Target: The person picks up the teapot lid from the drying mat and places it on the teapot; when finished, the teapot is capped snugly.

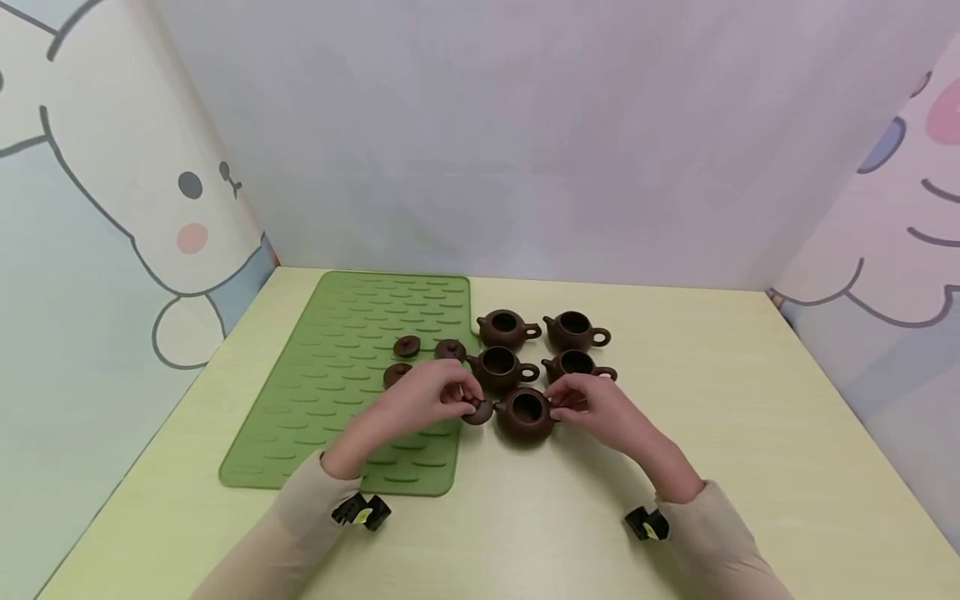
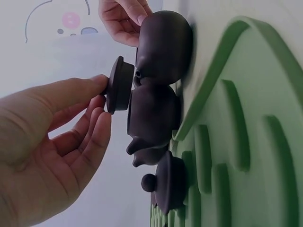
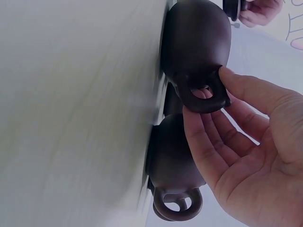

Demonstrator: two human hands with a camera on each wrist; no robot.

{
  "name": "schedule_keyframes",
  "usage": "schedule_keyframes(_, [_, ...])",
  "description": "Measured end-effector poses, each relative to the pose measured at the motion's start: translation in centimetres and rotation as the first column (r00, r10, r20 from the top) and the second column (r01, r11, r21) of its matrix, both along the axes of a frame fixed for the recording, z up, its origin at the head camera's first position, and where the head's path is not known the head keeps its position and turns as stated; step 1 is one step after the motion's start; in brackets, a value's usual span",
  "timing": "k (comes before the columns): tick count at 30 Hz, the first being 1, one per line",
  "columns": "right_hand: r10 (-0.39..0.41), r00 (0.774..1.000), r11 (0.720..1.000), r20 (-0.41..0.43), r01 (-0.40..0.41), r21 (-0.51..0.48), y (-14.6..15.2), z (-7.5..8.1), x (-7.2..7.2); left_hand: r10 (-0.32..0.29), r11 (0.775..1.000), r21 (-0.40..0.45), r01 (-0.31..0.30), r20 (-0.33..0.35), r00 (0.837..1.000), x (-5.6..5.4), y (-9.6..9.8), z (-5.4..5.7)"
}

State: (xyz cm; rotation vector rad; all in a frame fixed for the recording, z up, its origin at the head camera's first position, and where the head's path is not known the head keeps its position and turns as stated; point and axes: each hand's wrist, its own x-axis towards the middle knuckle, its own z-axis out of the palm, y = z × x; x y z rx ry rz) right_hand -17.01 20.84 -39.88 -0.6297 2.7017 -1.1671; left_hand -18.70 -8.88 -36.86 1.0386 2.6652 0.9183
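Between thumb and fingers, my left hand (image 1: pixel 429 395) pinches a dark brown teapot lid (image 2: pixel 119 85) by its knob. That lid hangs in the air just left of the nearest teapot (image 1: pixel 523 417), whose top is uncovered. My right hand (image 1: pixel 600 412) grips this teapot's handle (image 3: pixel 203 97), thumb on top and fingers beneath, while the pot stands on the table. Behind it stand several more lidless dark teapots, among them one (image 1: pixel 498 367) directly behind and another (image 1: pixel 573 331) at the back right.
A green ridged mat (image 1: pixel 300 417) covers the table's left part. Several lids lie on it, including one (image 1: pixel 407 346) near its middle and one (image 1: pixel 450 349) by the teapots. Pale walls (image 1: pixel 480 150) with cartoon drawings enclose the light wooden table (image 1: pixel 750 467).
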Motion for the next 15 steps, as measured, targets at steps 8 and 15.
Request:
schedule_keyframes(8, [-0.011, 1.000, 1.000, 0.003, 0.011, 0.010, -0.1, 0.0, 0.0, -0.017, 1.000, 0.024, 0.017, -0.001, 1.000, -0.3, 1.7, 0.2])
schedule_keyframes(15, [-0.016, 1.000, 1.000, 0.001, 0.016, 0.016, -0.2, 0.2, 0.0, -0.040, 0.999, 0.026, 0.041, -0.034, 0.999, -0.7, 3.2, 0.4])
